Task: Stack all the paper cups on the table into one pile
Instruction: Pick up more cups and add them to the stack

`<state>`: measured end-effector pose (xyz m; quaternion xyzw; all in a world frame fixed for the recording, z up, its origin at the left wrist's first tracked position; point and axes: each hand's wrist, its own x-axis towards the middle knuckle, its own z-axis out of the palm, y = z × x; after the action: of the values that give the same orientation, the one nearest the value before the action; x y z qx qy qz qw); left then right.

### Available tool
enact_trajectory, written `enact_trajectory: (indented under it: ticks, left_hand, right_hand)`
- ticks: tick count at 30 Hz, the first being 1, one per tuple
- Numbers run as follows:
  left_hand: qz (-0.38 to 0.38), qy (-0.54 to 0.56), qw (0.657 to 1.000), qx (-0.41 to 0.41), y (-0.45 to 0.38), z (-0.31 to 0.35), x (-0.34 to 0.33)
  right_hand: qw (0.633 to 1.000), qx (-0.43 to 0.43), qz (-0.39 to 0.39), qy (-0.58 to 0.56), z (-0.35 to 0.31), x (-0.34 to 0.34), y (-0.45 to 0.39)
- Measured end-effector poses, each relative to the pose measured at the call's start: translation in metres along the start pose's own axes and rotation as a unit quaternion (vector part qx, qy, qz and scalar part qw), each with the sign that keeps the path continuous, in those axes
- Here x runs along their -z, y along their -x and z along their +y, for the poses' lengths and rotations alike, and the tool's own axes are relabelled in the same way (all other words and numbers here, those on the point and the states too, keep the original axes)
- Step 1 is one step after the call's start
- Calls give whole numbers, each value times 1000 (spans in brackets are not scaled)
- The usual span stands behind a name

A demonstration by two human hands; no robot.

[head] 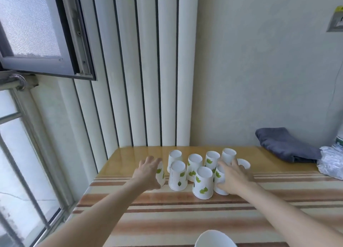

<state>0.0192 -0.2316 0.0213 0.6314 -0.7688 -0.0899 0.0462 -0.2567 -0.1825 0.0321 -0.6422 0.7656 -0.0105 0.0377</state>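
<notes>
Several white paper cups with green leaf prints stand upside down in a cluster on the striped table (167,219). My left hand (148,174) wraps around the leftmost cup (161,174). My right hand (234,178) grips another cup (220,180) at the right of the cluster. Between the hands stand a front cup (203,182), a left-front cup (177,176) and back-row cups (174,157), (194,167), (211,159), (228,154). A further cup (244,163) peeks out behind my right hand. Another cup's rim (215,239) shows at the bottom edge.
A folded dark grey cloth (285,146) lies at the back right of the table, with a crinkled plastic bag (332,161) beside it. White vertical panels (148,70) and a wall stand behind; a window (27,135) runs along the left.
</notes>
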Motion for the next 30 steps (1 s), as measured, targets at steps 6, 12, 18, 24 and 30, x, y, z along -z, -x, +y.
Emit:
enact_trajectory:
  ticks: [6, 12, 18, 24, 30]
  left_hand:
    - [87, -16, 995, 41, 18, 0, 2]
    - [87, 12, 989, 118, 69, -19, 12]
    - [2, 640, 744, 193, 143, -10, 30]
    - [-64, 801, 590, 75, 206, 5, 23]
    - [-61, 768, 637, 15, 243, 21, 33]
  right_hand:
    - [999, -28, 31, -6, 2, 2, 25]
    - [952, -156, 29, -261, 35, 12, 71]
    - [644, -214, -19, -734, 65, 20, 141]
    - [647, -137, 51, -749, 57, 22, 204]
    - [774, 77, 134, -613, 13, 70, 242]
